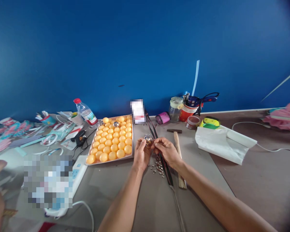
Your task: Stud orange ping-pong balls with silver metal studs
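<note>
Between the thumb and fingers of the left hand (140, 155) sits one shiny ball (147, 139), pinched. Just beside it, the right hand (166, 150) has its thumb and finger pressed together; I cannot tell if they hold anything. Near them lie one hammer (177, 141) and many shiny bits (159, 166). One tray (133, 138) holds orange balls (114, 147), too many to count.

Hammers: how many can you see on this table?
1: the hammer lies on the table, its handle passing beneath the person's right forearm. Others could be hidden from view.
</note>
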`<state>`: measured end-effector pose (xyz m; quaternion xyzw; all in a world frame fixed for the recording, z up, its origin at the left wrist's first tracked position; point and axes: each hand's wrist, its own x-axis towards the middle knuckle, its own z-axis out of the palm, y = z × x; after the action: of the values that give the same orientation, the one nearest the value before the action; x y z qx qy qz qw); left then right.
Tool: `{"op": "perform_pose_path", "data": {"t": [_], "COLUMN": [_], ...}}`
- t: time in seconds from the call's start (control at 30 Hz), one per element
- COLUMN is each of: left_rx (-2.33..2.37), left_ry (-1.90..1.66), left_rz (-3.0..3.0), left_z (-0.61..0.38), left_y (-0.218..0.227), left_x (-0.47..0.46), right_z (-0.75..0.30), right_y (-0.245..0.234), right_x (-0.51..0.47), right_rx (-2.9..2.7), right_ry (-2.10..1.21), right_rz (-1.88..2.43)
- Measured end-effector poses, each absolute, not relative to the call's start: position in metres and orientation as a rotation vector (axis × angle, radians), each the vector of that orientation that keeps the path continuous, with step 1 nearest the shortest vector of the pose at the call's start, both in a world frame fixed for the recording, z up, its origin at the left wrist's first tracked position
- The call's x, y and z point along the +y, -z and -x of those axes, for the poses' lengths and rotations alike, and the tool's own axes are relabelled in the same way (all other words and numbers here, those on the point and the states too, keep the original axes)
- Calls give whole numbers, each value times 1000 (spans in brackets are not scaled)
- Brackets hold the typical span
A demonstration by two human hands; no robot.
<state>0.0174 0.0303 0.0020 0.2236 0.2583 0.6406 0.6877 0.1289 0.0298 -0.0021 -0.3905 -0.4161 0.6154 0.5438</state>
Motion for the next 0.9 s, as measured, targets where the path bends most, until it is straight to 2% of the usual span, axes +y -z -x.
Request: {"op": "perform_pose_path", "data": {"t": [0.17, 0.9], "left_rx": [556, 596], "left_ry": [-1405, -1383], "left_rz": [-518, -531], "left_z": [-21, -30], "left_y": [0, -5], "left_x": [27, 21], "right_z": [-127, -124], "right_y": [3, 0], "right_x": [32, 22], "right_rx": [-1149, -1220], "right_ry": [-1242, -965], "right_rz": [1021, 1229]}}
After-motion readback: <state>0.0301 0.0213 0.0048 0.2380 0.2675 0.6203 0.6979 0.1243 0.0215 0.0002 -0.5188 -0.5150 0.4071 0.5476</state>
